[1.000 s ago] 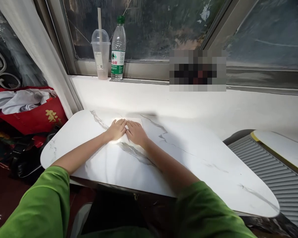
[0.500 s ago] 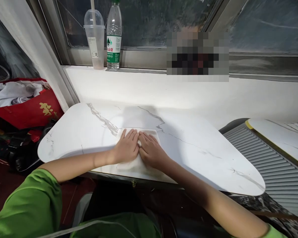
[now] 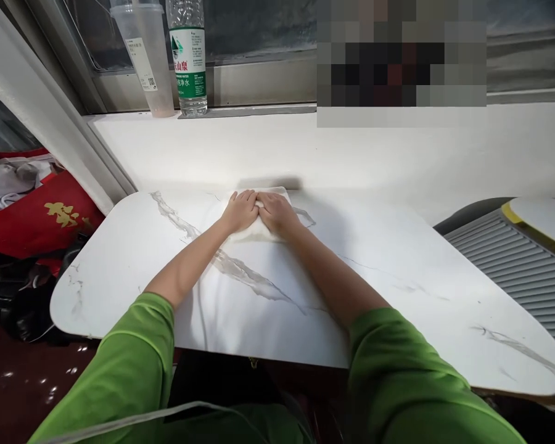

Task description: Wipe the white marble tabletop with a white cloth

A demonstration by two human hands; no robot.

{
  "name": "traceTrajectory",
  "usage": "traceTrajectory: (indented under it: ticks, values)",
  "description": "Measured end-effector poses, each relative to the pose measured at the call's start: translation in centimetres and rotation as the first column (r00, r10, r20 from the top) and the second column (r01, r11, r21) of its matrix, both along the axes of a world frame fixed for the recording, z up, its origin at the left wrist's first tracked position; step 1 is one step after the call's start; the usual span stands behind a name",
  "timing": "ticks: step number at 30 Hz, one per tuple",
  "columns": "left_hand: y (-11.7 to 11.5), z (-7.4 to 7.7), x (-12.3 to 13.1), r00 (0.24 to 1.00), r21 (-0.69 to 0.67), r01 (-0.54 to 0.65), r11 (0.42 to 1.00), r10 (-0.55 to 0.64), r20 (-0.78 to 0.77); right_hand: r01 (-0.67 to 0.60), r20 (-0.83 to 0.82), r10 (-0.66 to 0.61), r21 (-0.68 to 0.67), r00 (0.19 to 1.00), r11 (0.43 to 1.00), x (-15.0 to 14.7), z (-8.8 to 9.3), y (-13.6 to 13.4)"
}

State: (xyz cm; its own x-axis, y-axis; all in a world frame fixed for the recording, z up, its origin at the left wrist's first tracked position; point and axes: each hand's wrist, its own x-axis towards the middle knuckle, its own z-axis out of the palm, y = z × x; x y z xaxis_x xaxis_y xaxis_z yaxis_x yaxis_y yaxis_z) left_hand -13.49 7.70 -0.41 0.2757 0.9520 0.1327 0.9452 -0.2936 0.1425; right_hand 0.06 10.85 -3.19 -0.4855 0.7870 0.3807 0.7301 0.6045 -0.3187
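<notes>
A white cloth (image 3: 252,234) lies spread on a white table with grey marbling (image 3: 314,333), close to the wall side. My left hand (image 3: 240,211) rests palm down on the cloth's left part, its fingers laid out toward the wall. Beside it, my right hand (image 3: 276,213) presses on the right part in the same way. The two hands touch or nearly touch at the thumbs. Part of the cloth under the palms is hidden.
On the window ledge stand a clear plastic cup (image 3: 150,68) and a water bottle (image 3: 190,71). A red bag (image 3: 37,222) with fabric inside sits left of the table. Grey ribbed furniture (image 3: 504,246) is at the right. A thin pale cord (image 3: 166,412) crosses low in front.
Both hands have slid the cloth away from me, from near the table's front edge toward the wall. My arms are stretched further out, and the view has shifted closer to the table.
</notes>
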Motion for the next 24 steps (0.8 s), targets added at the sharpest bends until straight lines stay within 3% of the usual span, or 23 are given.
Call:
traceTrajectory:
  ticks: [3,7,14,17,20,24]
  values:
    - [-0.8,0.1,0.3,1.000,-0.011,-0.006,1.000,0.006,0.011,-0.022,0.002,0.022,0.002,1.000,1.000,0.6,-0.3,-0.5]
    - [-4.1,0.2,1.8,0.999,-0.064,0.012,0.998,-0.010,0.031,-0.064,0.053,0.063,0.012,0.997,0.998,2.9,-0.3,-3.7]
    - [-12.9,0.1,9.2,0.998,-0.119,0.065,0.991,-0.061,0.034,-0.124,0.102,0.118,0.058,0.988,0.991,11.4,0.1,-13.4]
    - [-14.9,0.2,12.0,0.991,-0.130,0.134,0.982,-0.129,0.045,-0.095,0.112,0.086,0.077,0.990,0.992,14.6,0.0,-15.9]
    - [-14.5,0.1,13.6,0.982,-0.127,0.187,0.974,-0.180,0.066,-0.039,0.103,0.031,0.075,0.994,0.996,16.2,-0.2,-16.1]
    - [-10.5,-0.1,13.8,0.977,-0.125,0.207,0.970,-0.199,0.075,0.041,0.083,-0.044,0.030,0.996,0.999,15.8,-0.1,-12.8]
